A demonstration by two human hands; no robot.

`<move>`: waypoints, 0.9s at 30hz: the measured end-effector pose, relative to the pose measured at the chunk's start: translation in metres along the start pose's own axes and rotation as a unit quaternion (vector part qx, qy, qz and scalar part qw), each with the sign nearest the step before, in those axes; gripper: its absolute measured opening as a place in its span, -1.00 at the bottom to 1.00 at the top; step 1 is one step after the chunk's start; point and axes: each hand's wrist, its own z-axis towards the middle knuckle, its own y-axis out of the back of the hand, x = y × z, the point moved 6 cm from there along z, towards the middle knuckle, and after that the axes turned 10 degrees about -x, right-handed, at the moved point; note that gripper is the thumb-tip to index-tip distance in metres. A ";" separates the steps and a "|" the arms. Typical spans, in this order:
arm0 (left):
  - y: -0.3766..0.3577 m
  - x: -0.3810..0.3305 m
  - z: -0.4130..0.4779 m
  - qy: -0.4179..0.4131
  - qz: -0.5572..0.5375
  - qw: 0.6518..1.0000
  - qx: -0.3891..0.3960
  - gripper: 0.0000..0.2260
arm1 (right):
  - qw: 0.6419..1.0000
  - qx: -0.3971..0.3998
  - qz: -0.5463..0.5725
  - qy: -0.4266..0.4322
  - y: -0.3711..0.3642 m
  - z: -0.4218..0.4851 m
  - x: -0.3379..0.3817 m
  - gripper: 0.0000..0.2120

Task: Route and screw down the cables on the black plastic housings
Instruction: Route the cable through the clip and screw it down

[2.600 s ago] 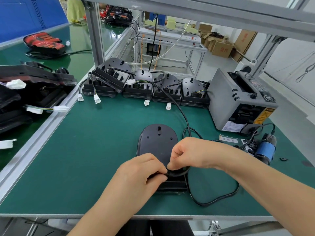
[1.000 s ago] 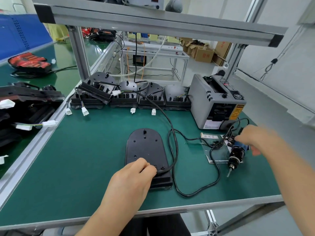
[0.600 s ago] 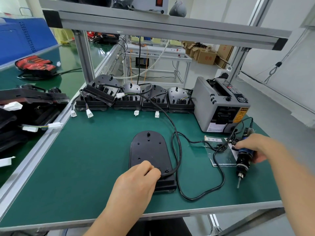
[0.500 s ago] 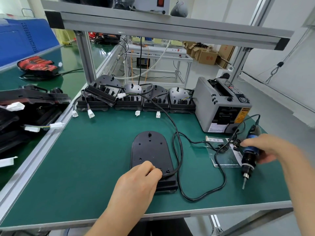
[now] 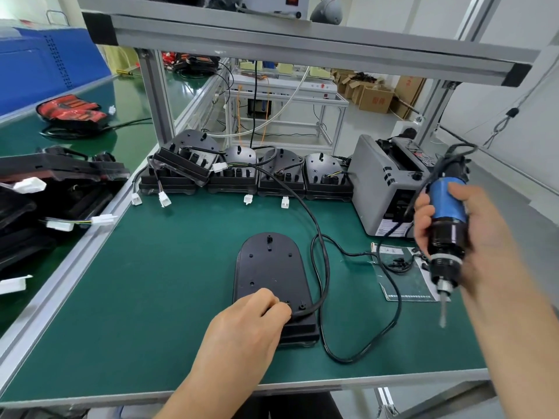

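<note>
A black oval plastic housing (image 5: pixel 269 267) lies flat on the green mat in front of me. A black cable (image 5: pixel 322 261) runs from the housings at the back, loops beside this housing and enters its near right corner. My left hand (image 5: pixel 257 319) rests on the housing's near end with its fingers curled over the cable end there; what the fingertips hold is hidden. My right hand (image 5: pixel 462 234) grips a blue and black electric screwdriver (image 5: pixel 446 225), held in the air to the right of the housing with its bit pointing down.
Several finished black housings (image 5: pixel 251 173) with white connectors line the back of the mat. A grey tape dispenser (image 5: pixel 384 182) stands at the back right, a clear sheet with small black screws (image 5: pixel 405 273) in front of it. More black parts (image 5: pixel 45 192) fill the left bench.
My right hand left the housing, reached right, took the screwdriver from the mat and lifted it up, bit down. My left hand stayed on the housing's near end.
</note>
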 end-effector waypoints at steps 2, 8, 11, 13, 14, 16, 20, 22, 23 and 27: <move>0.000 0.000 0.000 0.003 -0.001 1.000 0.001 -0.74 | 0.999 0.017 0.013 0.027 -0.021 -0.004 -0.011 -0.72; 0.000 0.000 -0.001 0.005 -0.010 1.000 0.005 -0.72 | 0.992 0.089 0.042 0.082 -0.077 -0.011 -0.045 -0.86; 0.001 -0.001 -0.001 0.005 -0.010 1.000 0.006 -0.73 | 0.985 0.114 0.005 0.132 -0.095 -0.015 -0.057 -0.87; 0.002 -0.001 0.000 0.005 -0.012 1.000 0.006 -0.73 | 0.979 0.126 -0.016 0.159 -0.102 -0.018 -0.064 -0.86; 0.002 -0.002 0.000 0.004 -0.010 1.000 0.007 -0.73 | 0.977 0.133 -0.025 0.167 -0.106 -0.019 -0.067 -0.85; 0.003 -0.002 0.000 0.003 -0.007 1.000 0.007 -0.73 | 0.972 0.143 -0.044 0.179 -0.111 -0.021 -0.071 -0.82; 0.003 -0.002 0.000 0.008 -0.009 1.000 0.004 -0.74 | 0.968 0.155 -0.065 0.184 -0.116 -0.022 -0.077 -0.81; 0.003 -0.002 0.000 0.008 -0.012 1.000 0.003 -0.75 | 0.967 0.160 -0.073 0.185 -0.118 -0.023 -0.079 -0.83; 0.003 -0.002 0.000 0.006 -0.013 1.000 0.003 -0.76 | 0.966 0.163 -0.077 0.184 -0.118 -0.023 -0.080 -0.84; 0.003 -0.002 0.001 0.005 -0.014 1.000 0.007 -0.77 | 0.964 0.175 -0.082 0.181 -0.119 -0.023 -0.081 -0.84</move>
